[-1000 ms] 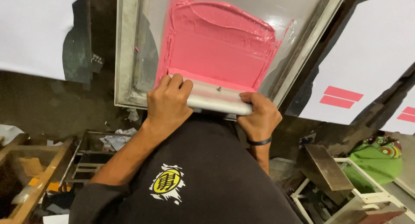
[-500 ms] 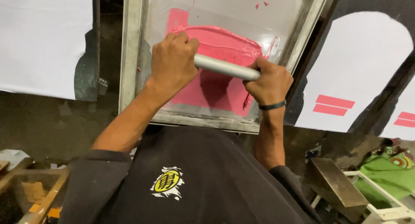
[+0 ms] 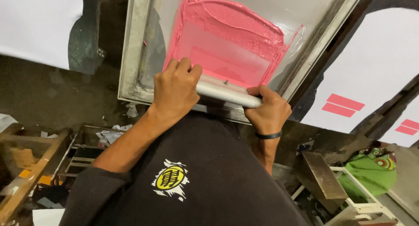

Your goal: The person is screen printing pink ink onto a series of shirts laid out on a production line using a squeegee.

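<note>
Both my hands grip a metal squeegee handle that lies across the near end of a screen-printing frame. My left hand wraps its left end; my right hand, with a dark band at the wrist, wraps its right end. Pink ink is spread thick over the mesh beyond the squeegee, with ridges along its edges and a thinner swept patch in the middle. The blade itself is hidden under the handle.
White printed sheets with pink bars lie on the dark boards to the right, and another white sheet to the left. Wooden slats and scraps sit low left; a green cloth and white rack low right.
The squeegee has come back toward me, from the middle of the mesh to the near end of the frame. A swept, thinner patch of pink now shows behind it.
</note>
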